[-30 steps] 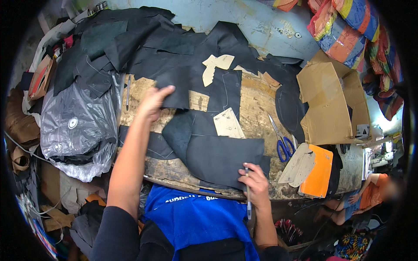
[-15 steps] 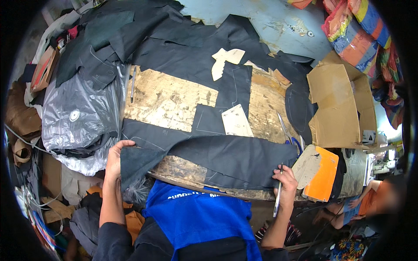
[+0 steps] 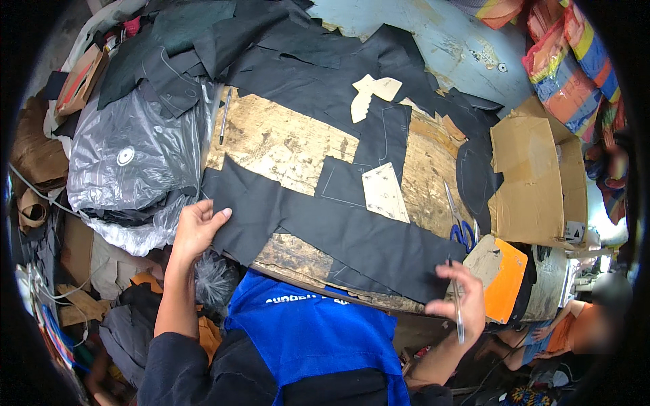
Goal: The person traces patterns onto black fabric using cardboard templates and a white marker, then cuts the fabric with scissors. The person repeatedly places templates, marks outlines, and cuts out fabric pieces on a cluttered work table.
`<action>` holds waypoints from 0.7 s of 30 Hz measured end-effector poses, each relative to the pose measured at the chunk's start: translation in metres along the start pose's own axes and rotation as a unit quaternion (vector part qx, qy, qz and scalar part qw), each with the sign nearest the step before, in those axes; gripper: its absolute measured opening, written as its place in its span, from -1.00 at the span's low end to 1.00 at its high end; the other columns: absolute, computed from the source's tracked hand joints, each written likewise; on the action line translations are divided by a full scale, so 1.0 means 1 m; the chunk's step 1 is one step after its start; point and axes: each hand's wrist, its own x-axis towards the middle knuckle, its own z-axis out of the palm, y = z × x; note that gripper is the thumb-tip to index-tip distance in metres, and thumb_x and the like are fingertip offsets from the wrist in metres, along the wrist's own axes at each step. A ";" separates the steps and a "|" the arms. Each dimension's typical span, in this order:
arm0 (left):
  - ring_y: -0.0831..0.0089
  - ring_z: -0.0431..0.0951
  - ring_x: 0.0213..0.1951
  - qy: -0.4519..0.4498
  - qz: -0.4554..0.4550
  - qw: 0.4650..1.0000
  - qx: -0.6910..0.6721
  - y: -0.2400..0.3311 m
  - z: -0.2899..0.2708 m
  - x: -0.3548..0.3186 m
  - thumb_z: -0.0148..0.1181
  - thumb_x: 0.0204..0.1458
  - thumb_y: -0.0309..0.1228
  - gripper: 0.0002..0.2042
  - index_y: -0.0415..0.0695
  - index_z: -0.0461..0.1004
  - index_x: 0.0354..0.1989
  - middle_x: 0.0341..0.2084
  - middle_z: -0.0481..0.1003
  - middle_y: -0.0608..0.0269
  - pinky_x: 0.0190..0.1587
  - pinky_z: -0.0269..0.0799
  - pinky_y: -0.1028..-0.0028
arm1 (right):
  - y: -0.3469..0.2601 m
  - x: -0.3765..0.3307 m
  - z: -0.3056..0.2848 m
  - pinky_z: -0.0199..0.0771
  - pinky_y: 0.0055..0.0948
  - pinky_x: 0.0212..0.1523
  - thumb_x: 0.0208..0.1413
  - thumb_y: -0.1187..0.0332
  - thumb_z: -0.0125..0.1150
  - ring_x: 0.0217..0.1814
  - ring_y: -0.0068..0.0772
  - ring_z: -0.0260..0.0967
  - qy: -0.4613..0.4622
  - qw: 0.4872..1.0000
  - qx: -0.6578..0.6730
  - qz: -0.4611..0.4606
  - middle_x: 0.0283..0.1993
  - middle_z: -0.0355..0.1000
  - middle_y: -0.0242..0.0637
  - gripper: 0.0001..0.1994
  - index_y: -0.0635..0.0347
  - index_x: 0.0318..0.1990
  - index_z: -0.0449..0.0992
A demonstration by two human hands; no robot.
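A long black sheet of leather-like material lies across the near side of a worn wooden board. My left hand is at the sheet's left end, its thumb apart from the fingers and nothing gripped between them. A silver pen is held in my right hand, whose fingers are raised and loosely bent beside the sheet's right end. On the black material farther off rest a white paper pattern and a cream, notched pattern piece. Blue-handled scissors lie near my right hand.
Another pen lies at the board's left. A clear plastic bag of dark material stands left, a cardboard box right. An orange-and-grey pad sits near my right hand. Another person is at the lower right.
The sheet's folded left end has been turned over and laid flat, and my left hand has let go of it. My right hand has moved slightly right and down, still with the pen.
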 end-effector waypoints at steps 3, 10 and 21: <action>0.52 0.53 -0.20 0.000 0.058 0.988 -0.145 -0.001 0.016 0.008 0.04 0.06 -0.67 -0.72 -0.43 0.36 -0.03 -0.19 0.53 0.09 -0.10 0.45 0.57 | -0.007 0.056 0.035 0.40 -0.39 -0.08 -0.37 0.20 0.57 -0.19 -0.30 0.48 0.131 0.991 0.023 0.022 -0.28 0.53 -0.15 -0.49 0.33 -0.25 0.55; 0.49 0.51 -0.14 0.018 0.112 0.955 -0.275 0.000 0.018 0.017 -0.01 0.05 -0.71 -0.70 -0.36 0.33 0.00 -0.13 0.50 0.09 -0.06 0.43 0.52 | -0.009 0.157 0.105 0.43 -0.43 -0.30 -0.53 0.28 0.59 -0.38 -0.37 0.45 0.168 0.967 -0.180 0.068 -0.43 0.50 -0.16 -0.35 0.47 -0.17 0.50; 0.47 0.49 -0.08 0.004 0.070 0.952 -0.297 0.000 0.019 0.023 -0.01 0.03 -0.74 -0.66 -0.35 0.29 0.03 -0.09 0.48 0.11 0.00 0.39 0.52 | 0.014 0.161 0.108 0.38 -0.51 -0.29 0.03 0.50 0.21 -0.37 -0.53 0.35 0.335 0.933 0.125 -0.033 -0.39 0.44 -0.28 -0.84 0.37 -0.24 0.43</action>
